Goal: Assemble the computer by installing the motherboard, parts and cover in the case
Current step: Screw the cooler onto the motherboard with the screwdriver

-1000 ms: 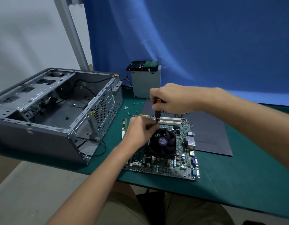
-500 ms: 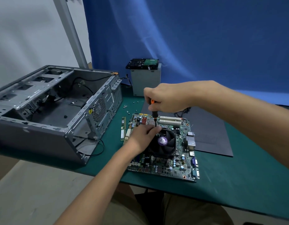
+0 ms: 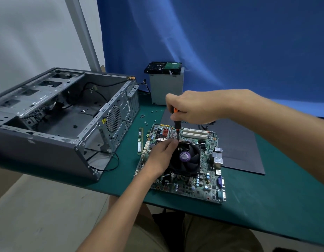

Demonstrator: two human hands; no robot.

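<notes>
Right grip (image 3: 197,106) clamped round orange-and-black plastic screwdriver (image 3: 176,124), tip down at upper-left corner of black bladed cooler fan (image 3: 188,157). Left grip (image 3: 161,155) pinches the shaft tip; screw hidden. Glossy green motherboard (image 3: 210,180) lies flat on matte green desk (image 3: 266,197), frame centre. Open grey sheet-steel case (image 3: 48,148) at left. Likely step: fastening cooler. Next needs vertical shaft, light torque.

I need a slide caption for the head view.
Right hand holds a screwdriver at the cooler fan on the motherboard, left hand at its tip, open case alongside.
</notes>
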